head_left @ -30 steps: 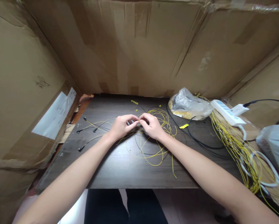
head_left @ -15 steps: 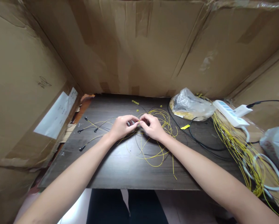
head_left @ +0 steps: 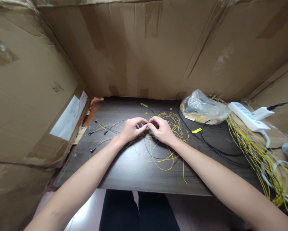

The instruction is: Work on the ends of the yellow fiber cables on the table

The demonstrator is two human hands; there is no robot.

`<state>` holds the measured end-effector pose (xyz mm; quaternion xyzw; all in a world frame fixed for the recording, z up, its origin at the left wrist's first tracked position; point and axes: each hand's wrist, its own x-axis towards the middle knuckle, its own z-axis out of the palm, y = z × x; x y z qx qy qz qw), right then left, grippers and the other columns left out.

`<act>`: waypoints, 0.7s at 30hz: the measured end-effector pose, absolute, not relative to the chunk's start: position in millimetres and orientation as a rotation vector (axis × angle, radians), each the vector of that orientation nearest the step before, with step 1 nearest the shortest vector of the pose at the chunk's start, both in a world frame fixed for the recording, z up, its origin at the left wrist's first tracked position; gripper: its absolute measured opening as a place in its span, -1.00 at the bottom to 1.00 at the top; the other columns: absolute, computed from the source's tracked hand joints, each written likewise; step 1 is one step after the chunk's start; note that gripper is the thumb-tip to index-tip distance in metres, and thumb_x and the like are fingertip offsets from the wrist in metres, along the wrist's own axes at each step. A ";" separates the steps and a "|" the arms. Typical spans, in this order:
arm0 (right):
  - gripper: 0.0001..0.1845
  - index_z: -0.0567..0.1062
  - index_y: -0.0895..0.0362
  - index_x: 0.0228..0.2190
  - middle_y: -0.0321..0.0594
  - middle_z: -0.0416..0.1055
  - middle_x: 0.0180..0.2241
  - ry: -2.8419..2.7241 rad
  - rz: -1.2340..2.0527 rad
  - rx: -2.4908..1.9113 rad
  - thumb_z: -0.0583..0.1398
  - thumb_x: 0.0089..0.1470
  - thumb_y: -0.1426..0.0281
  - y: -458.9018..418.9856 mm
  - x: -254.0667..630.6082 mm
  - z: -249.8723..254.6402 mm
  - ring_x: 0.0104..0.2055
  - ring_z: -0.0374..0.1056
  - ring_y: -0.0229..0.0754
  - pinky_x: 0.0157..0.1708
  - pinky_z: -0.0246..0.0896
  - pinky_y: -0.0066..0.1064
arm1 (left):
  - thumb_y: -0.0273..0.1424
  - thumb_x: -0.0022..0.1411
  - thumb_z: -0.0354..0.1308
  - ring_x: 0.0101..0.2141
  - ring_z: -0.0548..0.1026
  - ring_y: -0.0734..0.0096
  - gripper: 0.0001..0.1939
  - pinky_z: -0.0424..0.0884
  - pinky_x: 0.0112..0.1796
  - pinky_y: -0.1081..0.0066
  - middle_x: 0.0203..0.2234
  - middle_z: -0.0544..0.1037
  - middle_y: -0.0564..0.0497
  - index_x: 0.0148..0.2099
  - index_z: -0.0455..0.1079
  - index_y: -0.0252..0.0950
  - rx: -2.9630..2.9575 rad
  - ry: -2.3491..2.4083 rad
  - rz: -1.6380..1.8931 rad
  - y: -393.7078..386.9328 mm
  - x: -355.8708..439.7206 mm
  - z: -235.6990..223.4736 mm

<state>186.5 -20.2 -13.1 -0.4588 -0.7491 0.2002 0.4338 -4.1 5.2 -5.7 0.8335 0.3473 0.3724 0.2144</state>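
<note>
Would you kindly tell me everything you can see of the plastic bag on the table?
The bag looks like thin, clear plastic, crumpled and shiny, rising to a rumpled peak at its upper left. Yellow shows through its lower part and dark shapes higher up; I cannot tell what they are. It lies toward the back of the table, left of the power strip. Neither the left hand nor the right hand touches it.
</note>
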 end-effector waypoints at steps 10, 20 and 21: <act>-0.78 0.45 0.11 -0.44 -0.25 0.43 -0.47 -1.854 0.538 -1.163 0.13 0.23 0.31 -20.3 186.3 -11.2 -0.41 0.30 -0.20 -0.35 0.14 -0.36 | -0.39 0.30 0.22 -0.47 0.54 0.49 -0.88 0.47 -0.42 0.54 -0.36 0.67 0.00 -0.19 0.57 -0.31 2.303 0.928 1.101 1.7 -0.4 -5.8; -0.68 0.43 0.11 -0.47 -0.26 0.40 -0.51 -1.874 0.551 -1.160 0.08 0.28 0.27 -21.9 188.3 -9.5 -0.45 0.28 -0.21 -0.37 0.11 -0.36 | -0.37 0.27 0.28 -0.47 0.55 0.50 -0.88 0.48 -0.41 0.55 -0.40 0.66 0.01 -0.22 0.57 -0.32 2.237 0.905 1.149 1.6 0.0 -6.4; -0.68 0.43 0.11 -0.47 -0.26 0.39 -0.52 -1.866 0.556 -1.163 0.08 0.29 0.26 -22.1 188.4 -9.4 -0.46 0.27 -0.21 -0.38 0.10 -0.37 | -0.37 0.27 0.28 -0.47 0.55 0.50 -0.88 0.48 -0.41 0.54 -0.41 0.66 0.02 -0.24 0.57 -0.32 2.249 0.901 1.154 1.6 0.0 -6.2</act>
